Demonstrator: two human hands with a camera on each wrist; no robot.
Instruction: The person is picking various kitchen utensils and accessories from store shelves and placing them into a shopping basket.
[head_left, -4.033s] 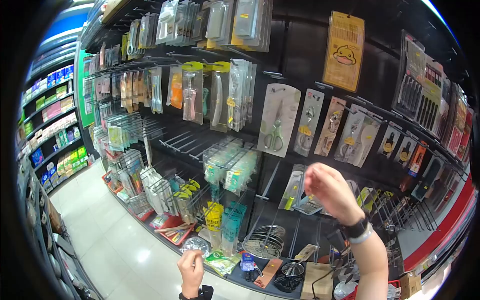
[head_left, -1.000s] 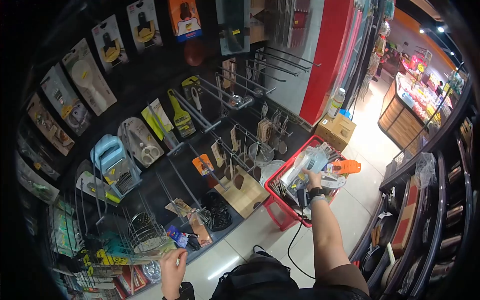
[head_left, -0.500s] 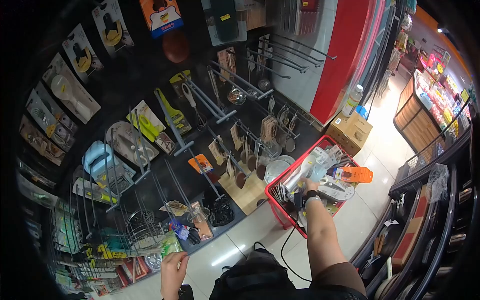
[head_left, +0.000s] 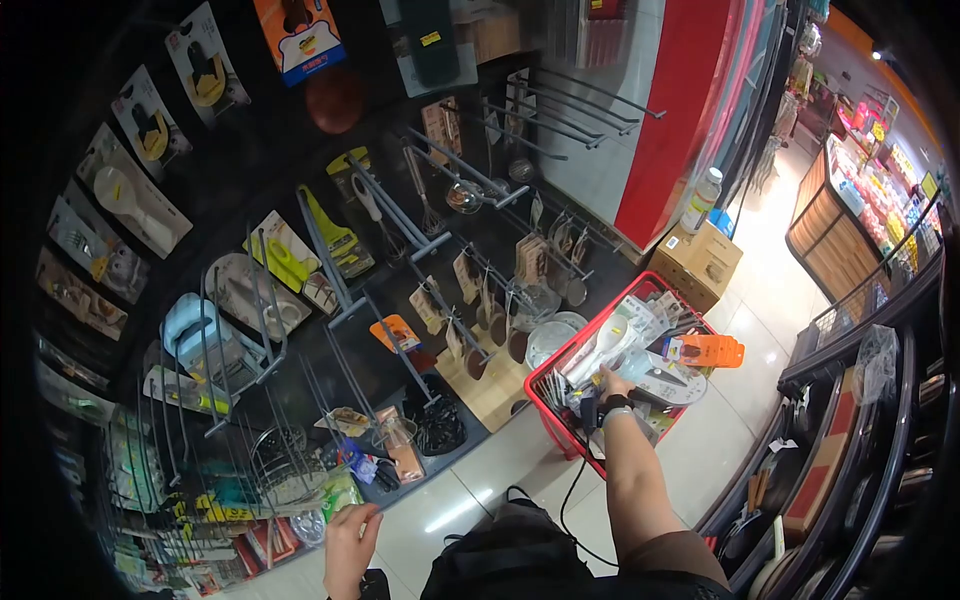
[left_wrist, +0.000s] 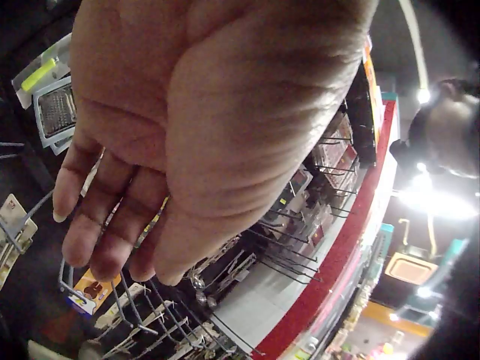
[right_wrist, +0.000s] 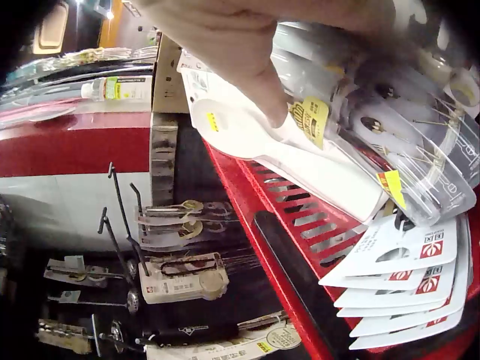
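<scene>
My right hand point(head_left: 616, 386) is down among packaged utensils inside a red basket point(head_left: 588, 329). Seen from the right wrist, that hand point(right_wrist: 247, 45) has its thumb against a pack with a white spoon point(right_wrist: 240, 135), beside clear blister packs point(right_wrist: 405, 127); its other fingers are not clearly visible, so its hold cannot be told. White cards point(right_wrist: 409, 255) fan out below. Orange packs point(head_left: 715, 352) stick out over the basket's right side. My left hand point(head_left: 350, 548) hangs near the low display with fingers loosely bent, holding nothing; its palm point(left_wrist: 202, 135) fills much of the left wrist view.
Metal hooks point(head_left: 430, 245) project from the black display wall at left, some carrying utensils. A cardboard box point(head_left: 700, 262) with a bottle point(head_left: 703, 200) on it stands behind the basket. Shelves of pans point(head_left: 780, 545) line the right, and a black cable point(head_left: 570, 500) hangs below the basket.
From the upper hooks, my right hand has moved down into the basket, where it shifts only slightly lately. The view has swung right and down. My left hand remains low, holding nothing.
</scene>
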